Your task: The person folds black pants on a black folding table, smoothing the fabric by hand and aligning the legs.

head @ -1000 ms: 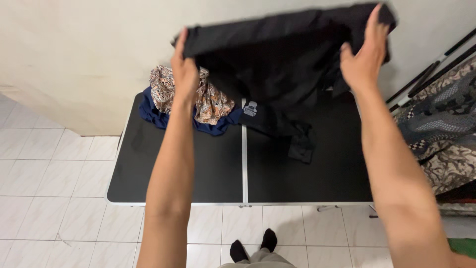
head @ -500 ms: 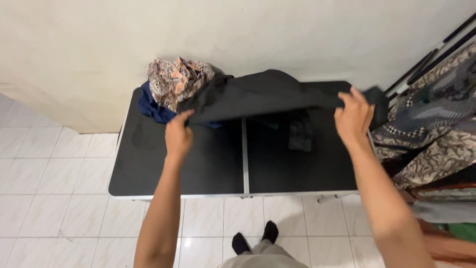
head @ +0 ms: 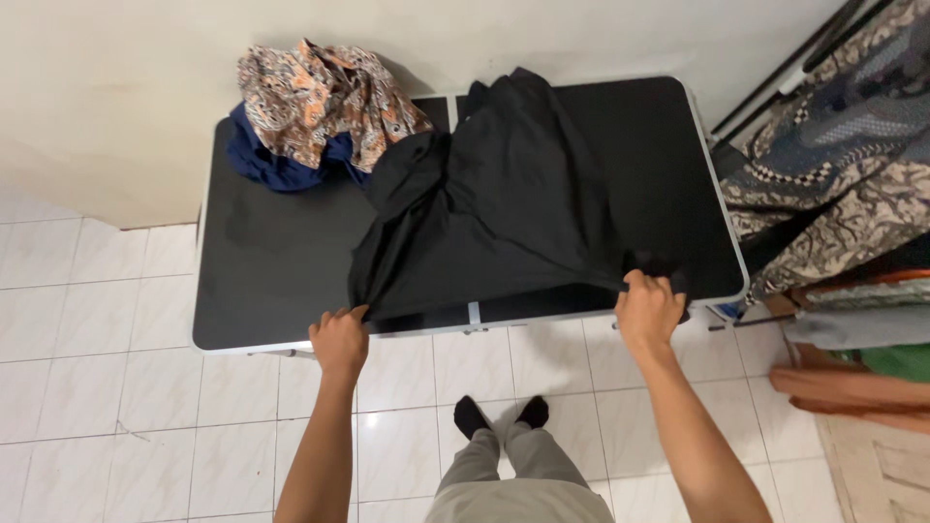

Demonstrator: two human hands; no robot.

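Change since earlier frame: black garment (head: pixel 504 213), held raised and stretched between both hands half a second ago, now lies spread on the table (head: pixel 262 261); both hands have dropped to the near edge.
Left hand (head: pixel 339 339): closed on the garment's near left corner, fingers curled over the cloth at the table's near edge, left of the centre seam.
Right hand (head: pixel 647 308): closed on the garment's near right corner, cloth bunched in the grip, close to the table's near right corner.
Garment position: covers the middle of the table from the near edge to almost the far edge; its hem runs between the two hands and sags slightly off the near edge.
Garment relative to hands: lies beyond both hands, toward the wall; each hand grips one end of the near hem.
Garment condition: creased, narrower at the far end, wider at the near end.
Patterned cloth (head: pixel 320 92): crumpled pile at the far left corner, just beside the garment's far left fold.
Navy cloth (head: pixel 276 167): under the patterned pile, partly showing on its near side.
Table, left part: bare black surface.
Patterned fabrics (head: pixel 833 155): heaped off the table's right edge.
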